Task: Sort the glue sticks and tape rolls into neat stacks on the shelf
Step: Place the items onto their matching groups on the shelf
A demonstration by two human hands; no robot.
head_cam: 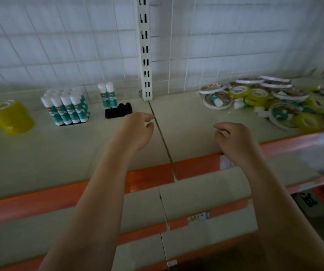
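Both hands hover above the pale beige metal shelf (186, 122) with fingers loosely curled, holding nothing: the left hand (137, 130) near the seam between panels, the right hand (233, 139) over the orange front edge. To the left, a block of white-capped, teal-labelled glue sticks (66, 108) stands upright in a black tray, with two more glue sticks (106, 96) upright in a second black plastic holder (118, 110) (mostly unfilled). Far right lies a loose heap of yellow and white tape rolls (264, 98), one glue stick among them. Two yellow tape stacks (10, 116) sit far left.
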